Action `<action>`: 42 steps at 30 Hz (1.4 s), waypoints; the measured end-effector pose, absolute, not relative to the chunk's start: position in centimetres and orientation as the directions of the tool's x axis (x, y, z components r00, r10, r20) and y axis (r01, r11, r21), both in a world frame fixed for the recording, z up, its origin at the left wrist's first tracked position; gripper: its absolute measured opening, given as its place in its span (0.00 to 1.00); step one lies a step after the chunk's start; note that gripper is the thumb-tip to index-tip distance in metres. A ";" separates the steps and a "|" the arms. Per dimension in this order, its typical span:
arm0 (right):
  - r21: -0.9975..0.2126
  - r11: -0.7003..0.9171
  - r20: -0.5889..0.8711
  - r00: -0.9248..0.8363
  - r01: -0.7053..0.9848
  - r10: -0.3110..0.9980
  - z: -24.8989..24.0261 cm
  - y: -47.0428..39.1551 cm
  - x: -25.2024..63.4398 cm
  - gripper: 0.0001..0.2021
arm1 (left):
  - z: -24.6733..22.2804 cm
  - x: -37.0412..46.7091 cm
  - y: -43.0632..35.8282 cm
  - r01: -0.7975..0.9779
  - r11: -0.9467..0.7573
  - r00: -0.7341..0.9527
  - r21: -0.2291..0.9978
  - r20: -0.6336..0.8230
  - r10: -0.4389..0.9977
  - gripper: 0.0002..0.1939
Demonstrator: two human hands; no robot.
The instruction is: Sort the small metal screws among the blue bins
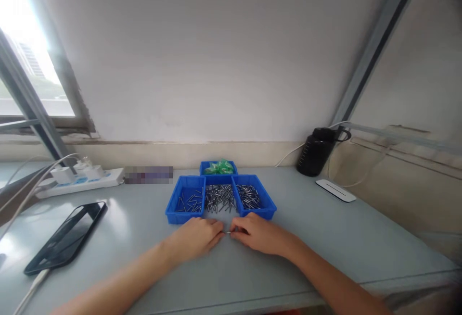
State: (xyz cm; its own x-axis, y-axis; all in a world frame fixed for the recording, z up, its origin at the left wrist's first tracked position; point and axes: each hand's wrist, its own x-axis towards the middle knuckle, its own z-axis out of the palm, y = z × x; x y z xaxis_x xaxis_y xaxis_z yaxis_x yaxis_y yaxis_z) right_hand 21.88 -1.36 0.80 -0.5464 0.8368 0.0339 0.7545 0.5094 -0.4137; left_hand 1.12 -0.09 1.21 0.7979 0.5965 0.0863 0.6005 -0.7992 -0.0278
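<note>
Grip closed at lower centre of the frame: left hand (204,234) and right hand (258,233) pinch a small metal piece (227,232) between their fingertips — long axis apparently left-right, neither hand clearly nearer. Fingers hide its ends. Just above in the frame, loose metal pins (220,198) lie on the table (231,276) — between left blue tray (182,219) and right blue tray (267,209).

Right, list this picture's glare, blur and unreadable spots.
Head view throughout: the window glares white; glare lies on the tabletop beside the phone; the left forearm looks smeared; a patch by the power strip is pixelated; the piece between left hand and right hand is too small to identify.
</note>
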 end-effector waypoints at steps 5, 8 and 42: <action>-0.339 0.561 0.075 -0.573 0.755 0.816 0.9 -1.5 22.0 0.17 | 1.1 1.3 -0.1 0.625 -0.775 0.780 -0.087 0.083 0.620 0.15; -0.290 0.575 0.087 -0.577 0.765 0.812 1.2 -1.7 21.9 0.17 | 0.9 1.4 -0.1 0.650 -0.749 0.759 -0.131 0.074 0.646 0.18; -0.051 0.618 0.118 -0.609 0.785 0.784 1.5 -2.1 21.7 0.18 | 1.5 1.4 -0.4 0.659 -0.739 0.752 -0.143 0.145 0.643 0.17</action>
State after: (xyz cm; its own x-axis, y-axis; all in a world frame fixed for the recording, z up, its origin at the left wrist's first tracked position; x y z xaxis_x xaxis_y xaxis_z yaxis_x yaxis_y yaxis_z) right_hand 21.75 -2.05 1.52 -0.6095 0.7840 0.1177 0.7848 0.6177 -0.0506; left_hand 1.43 -0.39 1.50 0.7522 0.6428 0.1452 0.6588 -0.7386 -0.1431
